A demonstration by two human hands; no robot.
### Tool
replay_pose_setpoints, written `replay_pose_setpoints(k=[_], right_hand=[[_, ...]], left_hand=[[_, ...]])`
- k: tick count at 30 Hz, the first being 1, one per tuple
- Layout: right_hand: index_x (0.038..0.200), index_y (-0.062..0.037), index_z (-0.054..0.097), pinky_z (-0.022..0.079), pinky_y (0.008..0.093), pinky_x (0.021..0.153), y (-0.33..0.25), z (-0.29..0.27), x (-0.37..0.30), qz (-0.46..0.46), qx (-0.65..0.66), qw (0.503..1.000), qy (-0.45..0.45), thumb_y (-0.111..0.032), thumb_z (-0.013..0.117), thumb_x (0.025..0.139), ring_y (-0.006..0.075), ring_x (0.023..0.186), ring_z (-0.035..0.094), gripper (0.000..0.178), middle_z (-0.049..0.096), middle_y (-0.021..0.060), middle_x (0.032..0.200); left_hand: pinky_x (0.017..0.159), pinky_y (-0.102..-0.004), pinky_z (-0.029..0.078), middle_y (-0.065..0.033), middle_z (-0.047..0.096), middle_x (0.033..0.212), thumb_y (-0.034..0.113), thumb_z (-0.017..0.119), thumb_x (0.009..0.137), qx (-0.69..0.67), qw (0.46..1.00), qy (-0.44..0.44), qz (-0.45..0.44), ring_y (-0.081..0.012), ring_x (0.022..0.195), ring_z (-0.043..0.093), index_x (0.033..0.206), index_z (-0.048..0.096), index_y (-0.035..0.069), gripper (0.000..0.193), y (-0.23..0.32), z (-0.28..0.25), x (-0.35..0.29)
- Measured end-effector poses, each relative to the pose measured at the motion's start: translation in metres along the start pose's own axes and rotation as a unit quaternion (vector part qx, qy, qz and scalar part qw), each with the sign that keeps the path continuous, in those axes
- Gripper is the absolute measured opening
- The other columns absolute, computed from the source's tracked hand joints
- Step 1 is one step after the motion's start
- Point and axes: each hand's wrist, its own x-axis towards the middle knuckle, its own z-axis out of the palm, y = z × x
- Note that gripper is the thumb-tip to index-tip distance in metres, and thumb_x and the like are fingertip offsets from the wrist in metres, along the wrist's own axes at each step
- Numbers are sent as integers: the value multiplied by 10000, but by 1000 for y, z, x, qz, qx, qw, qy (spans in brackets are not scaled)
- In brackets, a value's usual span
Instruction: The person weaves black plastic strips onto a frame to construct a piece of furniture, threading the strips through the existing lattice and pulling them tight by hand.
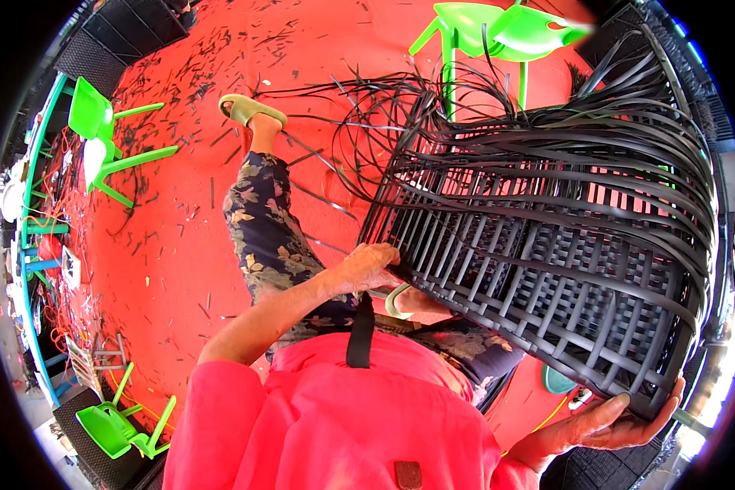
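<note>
A large black woven wicker furniture frame (547,269) rests tilted in front of me and to my right, with long loose black strips (539,143) trailing from its far side. My left hand (371,265) is closed around its near left corner, the fingertips partly hidden behind the edge. At the near right corner, my right hand (621,420) grips from below, thumb on the near side and fingers wrapped under the rim. The weave is dense on the lower right part; open slats show on the left.
Cut black scraps litter the red floor (184,180). Green plastic chairs stand at the far side (465,28), at the left (94,110) and at the lower left (106,429). Dark woven pieces (126,37) sit at the far left. My sandalled foot (253,110) stretches forward.
</note>
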Motion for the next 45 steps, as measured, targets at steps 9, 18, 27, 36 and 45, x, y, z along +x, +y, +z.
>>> replay_pose_setpoints(k=[9, 18, 27, 36, 45], right_hand=[[1315, 19, 296, 359, 475, 1012, -1, 0, 3, -23, 9, 1000, -9, -104, 433, 816, 330, 1227, 384, 532, 364, 232, 1333], [1314, 61, 299, 388, 438, 988, 3, -2, 5, -31, 19, 999, -3, -8, 386, 750, 344, 1190, 428, 575, 392, 258, 1313], [1310, 28, 323, 423, 438, 961, -7, 1, 5, -17, 27, 999, -15, 31, 382, 736, 343, 1188, 429, 576, 383, 263, 1316], [1291, 44, 334, 371, 497, 966, -1, -10, 17, -122, -54, 990, -56, 0, 422, 663, 415, 1155, 440, 635, 421, 274, 1260], [1070, -211, 597, 406, 385, 907, -68, 6, 38, -162, 8, 980, -113, -271, 655, 772, 223, 997, 584, 310, 600, -2, 1141]], left_hand=[[537, -281, 430, -77, 583, 721, 296, 610, 851, -243, 957, -106, -119, -193, 605, 567, 883, 571, 67, 235, 32, -22, 9], [792, -506, 423, -95, 634, 964, 369, 658, 748, 299, 924, -198, -136, -253, 985, 585, 980, 614, 117, 346, -40, -15, -8], [658, -386, 458, -132, 598, 774, 358, 726, 699, 37, 998, 51, 13, -293, 768, 608, 979, 574, -5, 482, 7, -4, -5], [475, -281, 369, 5, 450, 589, 400, 572, 862, -117, 990, -66, -31, -92, 534, 446, 821, 512, 77, 331, 25, -38, 5], [682, -285, 458, -102, 629, 898, 275, 612, 819, 301, 937, -172, -37, -304, 878, 605, 999, 612, 130, 232, -39, -56, 9]])
